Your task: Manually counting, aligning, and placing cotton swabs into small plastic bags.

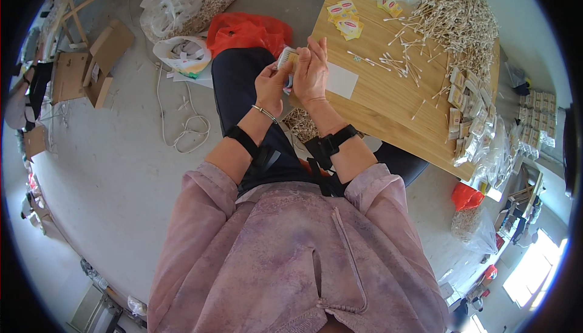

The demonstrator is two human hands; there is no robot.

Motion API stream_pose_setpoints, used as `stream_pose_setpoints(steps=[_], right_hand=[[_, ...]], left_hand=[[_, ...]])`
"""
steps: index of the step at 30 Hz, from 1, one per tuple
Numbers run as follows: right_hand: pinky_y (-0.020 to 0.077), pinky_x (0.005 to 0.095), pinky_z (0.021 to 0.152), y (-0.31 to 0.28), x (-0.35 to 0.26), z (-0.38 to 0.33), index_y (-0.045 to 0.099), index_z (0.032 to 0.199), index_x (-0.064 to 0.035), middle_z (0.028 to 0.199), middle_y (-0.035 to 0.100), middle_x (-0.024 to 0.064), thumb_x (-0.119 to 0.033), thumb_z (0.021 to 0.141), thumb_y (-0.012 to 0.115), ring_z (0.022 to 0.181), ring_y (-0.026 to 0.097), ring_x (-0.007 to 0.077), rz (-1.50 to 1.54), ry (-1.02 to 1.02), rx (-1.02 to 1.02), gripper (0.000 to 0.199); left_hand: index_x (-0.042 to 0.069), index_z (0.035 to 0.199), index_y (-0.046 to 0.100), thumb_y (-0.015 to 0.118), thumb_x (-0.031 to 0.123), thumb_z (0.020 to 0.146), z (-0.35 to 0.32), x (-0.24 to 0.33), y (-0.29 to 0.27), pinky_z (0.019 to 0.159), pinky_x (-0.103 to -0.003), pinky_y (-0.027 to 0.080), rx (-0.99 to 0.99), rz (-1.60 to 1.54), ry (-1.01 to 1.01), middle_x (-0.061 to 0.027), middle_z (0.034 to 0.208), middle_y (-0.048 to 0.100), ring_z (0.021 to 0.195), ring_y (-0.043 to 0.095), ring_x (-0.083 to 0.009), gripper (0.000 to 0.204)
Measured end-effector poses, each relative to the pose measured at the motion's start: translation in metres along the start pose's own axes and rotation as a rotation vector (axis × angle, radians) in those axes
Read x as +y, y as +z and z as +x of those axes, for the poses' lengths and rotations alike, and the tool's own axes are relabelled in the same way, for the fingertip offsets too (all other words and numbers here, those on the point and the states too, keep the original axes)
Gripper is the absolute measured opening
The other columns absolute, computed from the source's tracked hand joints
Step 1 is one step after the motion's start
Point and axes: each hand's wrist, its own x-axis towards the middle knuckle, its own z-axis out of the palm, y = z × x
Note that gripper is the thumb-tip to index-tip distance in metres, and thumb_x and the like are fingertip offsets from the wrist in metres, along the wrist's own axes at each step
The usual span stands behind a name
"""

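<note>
Both hands meet above the person's lap, just off the near edge of the wooden surface (388, 99). The left hand (269, 87) has its fingers closed around a small bundle of cotton swabs (286, 59), held upright with the tips showing. The right hand (311, 68) lies against the bundle from the other side, its fingers stretched up and loosely open. On the surface lie a white card (341, 80), a few yellow packets (347, 20), a large heap of loose cotton swabs (458, 17) and a row of filled packets (467, 114). A red plastic bag (246, 31) sits on the floor.
</note>
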Motion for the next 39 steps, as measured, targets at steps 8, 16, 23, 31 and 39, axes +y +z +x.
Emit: stream_pose_setpoints(steps=[8, 16, 23, 31, 39], right_hand=[[0.0279, 0.0428, 0.108, -0.003, -0.003, 0.0, 0.067, 0.097, 0.0003, 0.127, 0.052, 0.0202, -0.027, 0.098, 0.037, 0.131, 0.032, 0.0415, 0.052, 0.005, -0.037, 0.041], [0.0293, 0.0428, 0.107, 0.002, 0.003, 0.0, 0.067, 0.094, 0.0001, 0.127, 0.051, 0.0216, -0.022, 0.097, 0.041, 0.131, 0.032, 0.0413, 0.02, -0.009, 0.018, 0.035], [0.0306, 0.0437, 0.106, 0.005, 0.003, 0.001, 0.065, 0.097, 0.0031, 0.126, 0.051, 0.0232, -0.019, 0.096, 0.042, 0.13, 0.034, 0.042, -0.014, 0.012, 0.035, 0.032], [0.0308, 0.0433, 0.106, 0.003, 0.001, 0.0, 0.065, 0.097, 0.0015, 0.125, 0.051, 0.0228, -0.021, 0.095, 0.043, 0.13, 0.034, 0.0417, 0.023, -0.012, 0.037, 0.031], [0.0306, 0.0436, 0.106, 0.005, 0.003, 0.0, 0.067, 0.092, 0.0014, 0.127, 0.05, 0.0247, -0.017, 0.094, 0.043, 0.129, 0.034, 0.0428, -0.035, 0.001, 0.036, 0.03]], left_hand=[[-0.001, 0.105, 0.058, 0.072, 0.016, 0.082, -0.009, -0.011, 0.01, 0.062, -0.021, 0.045, 0.012, -0.051, -0.016, -0.0022, 0.086, 0.063, 0.073, 0.057, -0.0084, 0.032], [0.0, 0.112, 0.055, 0.07, 0.011, 0.082, 0.002, 0.019, 0.012, 0.07, -0.023, 0.049, -0.12, 0.26, 0.215, -0.0046, 0.094, 0.062, 0.085, 0.059, -0.0111, 0.035], [0.001, 0.107, 0.058, 0.065, 0.016, 0.086, 0.017, 0.026, 0.009, 0.07, -0.023, 0.048, -0.376, 0.103, -0.014, -0.0039, 0.095, 0.062, 0.085, 0.058, -0.0093, 0.027], [0.001, 0.094, 0.062, 0.067, 0.018, 0.085, 0.012, 0.016, 0.015, 0.057, -0.021, 0.045, -0.201, 0.201, 0.074, -0.0002, 0.079, 0.061, 0.066, 0.055, -0.0065, 0.02], [-0.001, 0.097, 0.061, 0.067, 0.019, 0.084, 0.016, 0.018, 0.013, 0.059, -0.022, 0.045, -0.199, 0.391, 0.14, -0.0015, 0.08, 0.062, 0.068, 0.055, -0.0072, 0.024]])
